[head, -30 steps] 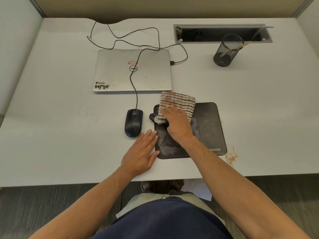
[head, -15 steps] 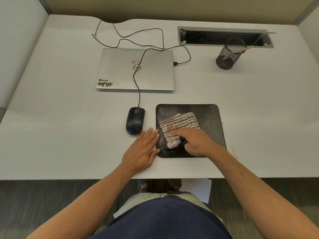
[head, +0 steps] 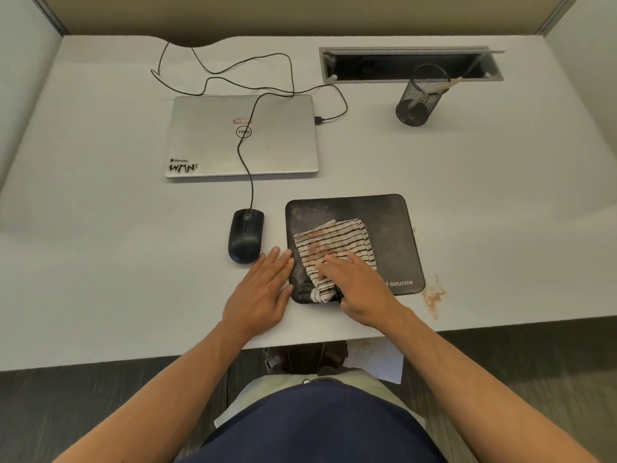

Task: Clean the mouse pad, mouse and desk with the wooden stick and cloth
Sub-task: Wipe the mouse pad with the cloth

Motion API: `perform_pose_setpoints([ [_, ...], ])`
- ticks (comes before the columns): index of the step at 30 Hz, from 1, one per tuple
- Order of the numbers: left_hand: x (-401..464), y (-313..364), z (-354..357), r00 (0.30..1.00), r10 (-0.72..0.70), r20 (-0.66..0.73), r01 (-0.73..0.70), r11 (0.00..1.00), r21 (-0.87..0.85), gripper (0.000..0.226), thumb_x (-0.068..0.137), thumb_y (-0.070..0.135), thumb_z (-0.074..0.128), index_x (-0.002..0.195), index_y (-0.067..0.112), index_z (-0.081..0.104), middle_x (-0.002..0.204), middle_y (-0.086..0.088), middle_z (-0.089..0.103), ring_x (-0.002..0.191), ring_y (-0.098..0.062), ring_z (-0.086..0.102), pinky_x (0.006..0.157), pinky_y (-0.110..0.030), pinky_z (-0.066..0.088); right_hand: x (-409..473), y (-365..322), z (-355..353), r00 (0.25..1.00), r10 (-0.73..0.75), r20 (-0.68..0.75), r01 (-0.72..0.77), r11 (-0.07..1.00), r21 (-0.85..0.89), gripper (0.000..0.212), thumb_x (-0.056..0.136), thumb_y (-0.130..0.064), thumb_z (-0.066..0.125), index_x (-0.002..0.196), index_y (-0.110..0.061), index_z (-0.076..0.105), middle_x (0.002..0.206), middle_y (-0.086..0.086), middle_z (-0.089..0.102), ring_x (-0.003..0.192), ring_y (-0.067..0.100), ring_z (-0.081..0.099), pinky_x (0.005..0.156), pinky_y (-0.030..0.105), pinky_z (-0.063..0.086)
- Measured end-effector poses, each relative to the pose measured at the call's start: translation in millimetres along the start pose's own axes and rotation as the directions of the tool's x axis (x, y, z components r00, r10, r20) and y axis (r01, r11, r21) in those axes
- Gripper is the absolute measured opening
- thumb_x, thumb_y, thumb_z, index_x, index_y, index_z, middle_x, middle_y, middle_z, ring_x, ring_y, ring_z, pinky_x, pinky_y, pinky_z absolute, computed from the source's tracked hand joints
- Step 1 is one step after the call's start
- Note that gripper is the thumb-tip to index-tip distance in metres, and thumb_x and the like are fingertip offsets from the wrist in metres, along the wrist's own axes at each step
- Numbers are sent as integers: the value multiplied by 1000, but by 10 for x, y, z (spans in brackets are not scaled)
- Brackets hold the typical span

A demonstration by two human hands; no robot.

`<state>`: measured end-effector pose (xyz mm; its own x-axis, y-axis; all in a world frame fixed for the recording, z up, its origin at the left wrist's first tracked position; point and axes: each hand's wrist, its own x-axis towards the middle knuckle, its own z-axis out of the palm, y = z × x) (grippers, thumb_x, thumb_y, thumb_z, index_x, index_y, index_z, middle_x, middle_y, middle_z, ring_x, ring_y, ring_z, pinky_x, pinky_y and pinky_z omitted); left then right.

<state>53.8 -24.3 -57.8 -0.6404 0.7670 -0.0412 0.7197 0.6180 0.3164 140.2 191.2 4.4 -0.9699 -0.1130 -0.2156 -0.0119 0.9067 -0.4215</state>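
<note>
Two bare hands are down on the pale grey desk (head: 100,262), both at the near edge of the black rectangular mouse pad (head: 390,222). The right hand (head: 359,289) is pressed on top of the white cloth with thin black stripes (head: 334,242), fingers (head: 334,262) spread flat over it and not really clenching anything, so it's pinning the cloth more than grabbing it. The cloth's near corner is bunched into a knot just left of that hand's thumb side, and the rest fans out past the fingertips onto the pad's left half. The cloth has brownish smudges on it.

The left hand (head: 263,289) lies flat and open just left of the right one, holding nothing, its fingertips touching the pad's left edge.

Off to the right of the right hand, on bare desk by the pad's near right corner, there's a rusty brown stain (head: 433,297).

Just beyond the left hand's fingertips sits the black wired computer mouse (head: 246,235), beside the pad, not on it. Its thin black cable (head: 248,162) runs away over the closed silver laptop (head: 213,138).

Far beyond the right hand stands a black wire-mesh pen cup (head: 417,101) with the light wooden stick (head: 449,85) leaning out of it, in front of a grey metal cable slot (head: 410,78) set in the desk.
</note>
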Motion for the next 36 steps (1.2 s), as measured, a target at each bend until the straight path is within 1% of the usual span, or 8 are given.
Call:
perform_pose_setpoints([
  [6,17,6,29,1000,-7,8,7,1000,15,59,101,45,24,152,16,19,159,3,11,148,-12,1,119,-25,-9,-289,311,-109,969,210,-131,-209,978,24,58,77,5,61,128,-22,52,146,1,47,140,19,33,114,26,2],
  [12,28,68,19,1000,-15,3,15,1000,-5,58,101,40,24,150,11,24,158,-1,16,148,-15,6,120,-29,-5,-317,412,-247,870,403,-282,-386,915,117,54,70,9,60,117,-18,59,123,4,63,117,28,52,110,46,33],
  [15,51,137,35,999,-52,-9,52,998,-25,55,101,37,24,149,9,30,157,-3,22,148,-17,11,120,-31,-2,-234,179,-50,890,262,-374,-243,965,98,59,66,9,61,121,-13,59,125,8,62,123,29,51,114,48,30],
  [18,53,130,38,999,-50,-9,50,998,-26,53,101,34,25,147,8,34,155,-6,28,147,-18,15,121,-32,0,-128,-119,235,970,34,-239,-31,999,17,63,65,5,59,125,-14,56,134,7,57,135,26,42,118,50,20],
  [20,43,121,48,999,-49,-4,49,999,-15,54,101,34,25,148,9,32,156,-5,26,148,-17,13,121,-31,0,-84,-175,325,983,-17,-182,18,1000,4,66,64,5,62,127,-14,56,137,7,56,137,25,40,118,50,17],
  [27,47,129,67,997,-72,-12,72,997,-15,57,101,40,20,150,12,24,157,2,13,148,-15,6,121,-30,-4,-305,285,144,960,124,-251,-132,991,-12,58,67,7,68,118,-18,60,125,4,63,125,26,52,114,50,30],
  [32,45,122,70,997,-73,-11,73,997,-31,54,102,40,18,149,14,19,157,1,14,148,-14,6,121,-31,-3,-443,496,57,896,245,-370,-240,969,60,51,67,8,63,113,-14,61,115,6,65,107,30,58,97,44,43],
  [36,31,113,73,996,-87,-15,86,993,-83,53,101,42,15,149,18,14,157,5,10,148,-11,3,120,-27,-7,-340,241,100,895,201,-399,-139,974,180,49,73,4,65,119,-12,60,120,8,63,112,26,55,101,41,43],
])
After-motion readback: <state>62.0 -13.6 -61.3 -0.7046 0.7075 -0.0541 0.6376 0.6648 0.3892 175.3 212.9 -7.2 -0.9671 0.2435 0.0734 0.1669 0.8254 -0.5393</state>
